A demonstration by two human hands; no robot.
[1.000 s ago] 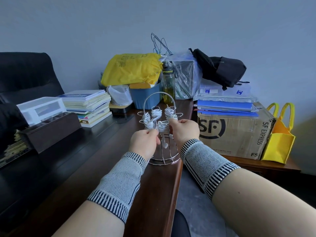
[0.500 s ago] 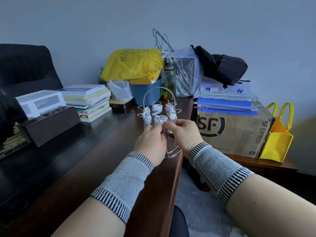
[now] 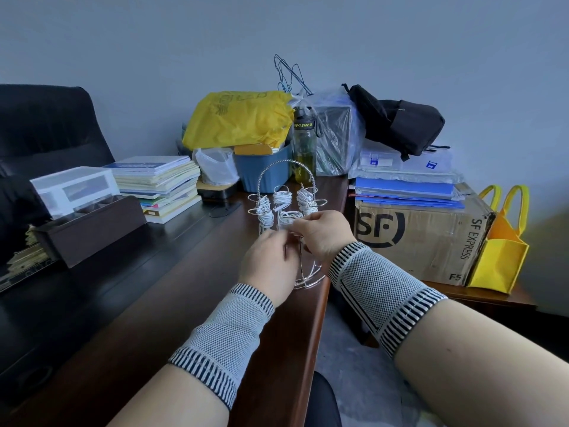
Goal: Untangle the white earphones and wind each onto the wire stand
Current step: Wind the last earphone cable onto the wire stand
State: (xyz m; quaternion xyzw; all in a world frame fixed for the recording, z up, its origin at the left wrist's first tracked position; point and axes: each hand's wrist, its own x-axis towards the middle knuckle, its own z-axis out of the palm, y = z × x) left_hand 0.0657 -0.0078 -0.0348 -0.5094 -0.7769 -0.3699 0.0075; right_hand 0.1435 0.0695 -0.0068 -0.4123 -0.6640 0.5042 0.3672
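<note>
Just beyond your fingertips stands the silver wire stand point(image 3: 288, 192) with its arched handle, set close to the near edge of the dark wooden desk point(image 3: 172, 291), probably so both hands can reach its arms without stretching. Three bundles of white earphone cable point(image 3: 281, 199) are wound on the arms farther from your fingers, and a fourth bundle point(image 3: 289, 217) sits on the near arm, directly above your knuckles.

Your right hand point(image 3: 320, 234) curls over that near arm, thumb and fingers pinched together at the cable; this looks like the grip that steers the last turns of cord onto the wire. Your left hand point(image 3: 271, 258) is below and just beside it, fingers curled inward toward the stand's upright. I can't tell whether it pinches the loose tail of the cord or braces the frame, as the fingertips are hidden behind the back of the hand.

Holding low with one hand while winding high with the other makes sense: the stand is light and could tip or slide off the desk edge under a sideways pull.

With four bundles in place, the task appears nearly finished.
</note>
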